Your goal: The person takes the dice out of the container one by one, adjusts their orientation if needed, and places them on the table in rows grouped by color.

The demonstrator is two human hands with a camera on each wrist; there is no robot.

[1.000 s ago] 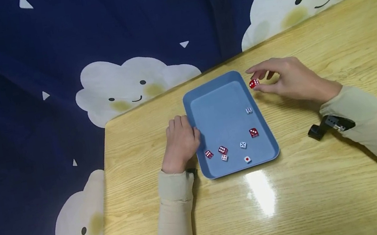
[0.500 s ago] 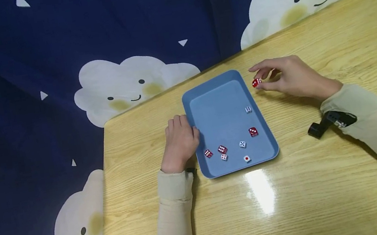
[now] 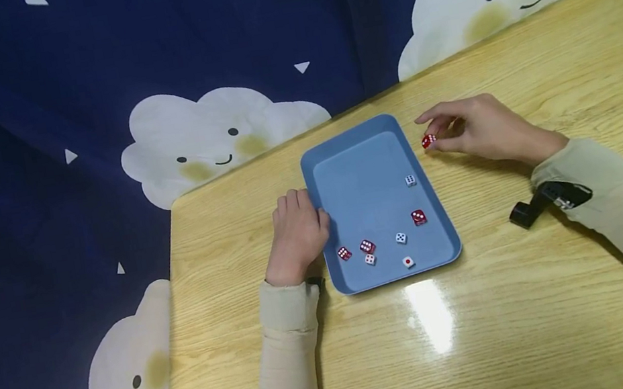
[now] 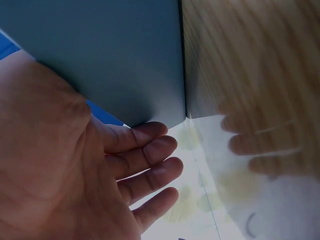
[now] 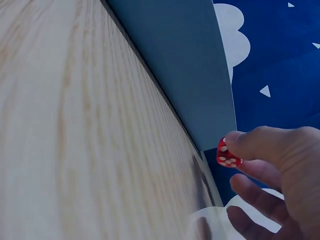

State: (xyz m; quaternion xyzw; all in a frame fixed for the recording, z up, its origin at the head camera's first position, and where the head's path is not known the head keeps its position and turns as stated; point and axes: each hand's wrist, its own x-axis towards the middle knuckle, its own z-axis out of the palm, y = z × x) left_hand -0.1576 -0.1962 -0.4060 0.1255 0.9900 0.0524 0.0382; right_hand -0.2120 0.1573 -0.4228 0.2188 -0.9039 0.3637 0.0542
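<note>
A blue rectangular tray [image 3: 356,167] lies on the wooden table. My left hand [image 3: 297,234] holds its left side, the thumb over the rim and the fingers [image 4: 152,172] loosely bent against the outer wall in the left wrist view. Just off the tray's far right side, my right hand [image 3: 478,127] pinches a red die [image 5: 227,154] with white dots between thumb and fingertips, above the table. Inside the tray lie several dice, among them a larger red die [image 3: 418,217], a white die [image 3: 410,181] near the right wall and a white die with one red dot [image 3: 408,262].
Two more red dice, one a red die [image 3: 344,253] by the left wall, sit at the tray's near end. A dark blue cloud-print curtain [image 3: 260,26] hangs along the table's [image 3: 492,329] far edge. A black wrist camera [image 3: 525,213] juts from the right sleeve.
My right hand has drifted slightly right, away from the tray, with the red die still pinched. My left hand and the dice in the tray stay in place.
</note>
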